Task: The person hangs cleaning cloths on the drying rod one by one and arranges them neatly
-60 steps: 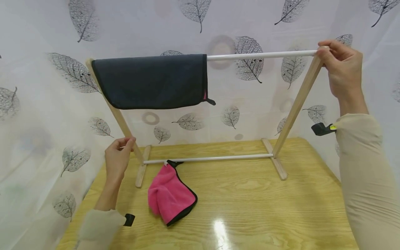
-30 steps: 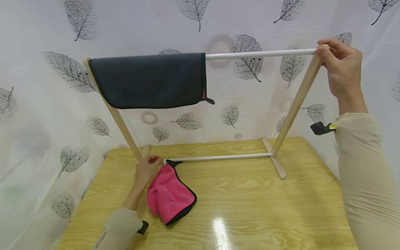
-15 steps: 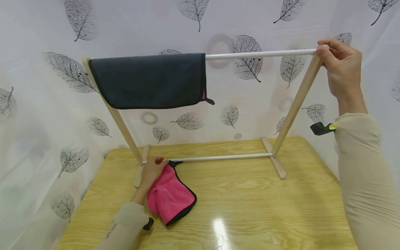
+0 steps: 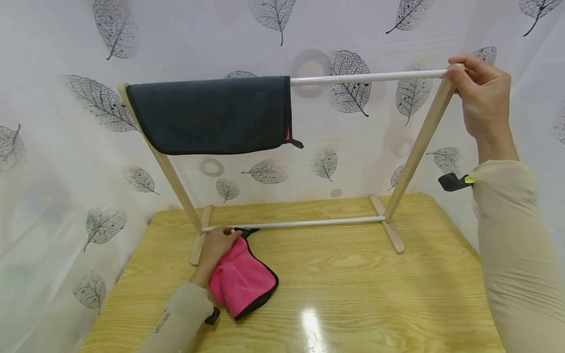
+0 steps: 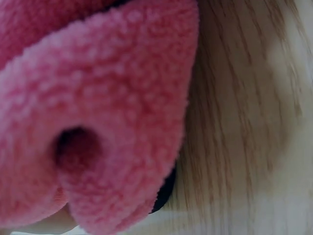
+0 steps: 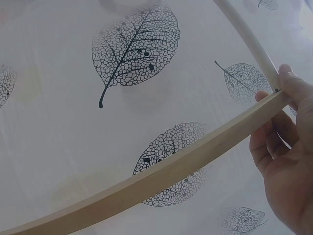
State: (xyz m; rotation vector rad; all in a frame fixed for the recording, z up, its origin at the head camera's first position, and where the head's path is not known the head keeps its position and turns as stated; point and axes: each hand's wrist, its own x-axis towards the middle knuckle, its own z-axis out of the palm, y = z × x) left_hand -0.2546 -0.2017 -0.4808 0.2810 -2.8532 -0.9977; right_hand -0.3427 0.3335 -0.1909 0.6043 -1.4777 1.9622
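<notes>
In the head view, a pink towel [image 4: 247,279] with black edging lies crumpled on the table, its top corner by the rack's lower white rod [image 4: 309,223]. My left hand [image 4: 217,245] pinches that corner between thumb and fingers. Pink pile fills most of the left wrist view, so the fingers are largely hidden there. My right hand [image 4: 483,95] grips the top right corner of the wooden rack [image 4: 419,142], where the post meets the upper white rod [image 4: 366,77]. A dark grey towel [image 4: 212,117] hangs folded over the left half of that upper rod.
The rack's feet [image 4: 388,230] stand on a wood-grain table [image 4: 344,294]. Behind and at the sides hangs a pale curtain [image 4: 273,29] with leaf prints. Bare tabletop stretches to the right of the pink towel.
My left hand has moved from beside the rack's left post down and right to the pink towel's top corner, and now pinches it. The right hand has stayed on the rack's corner.
</notes>
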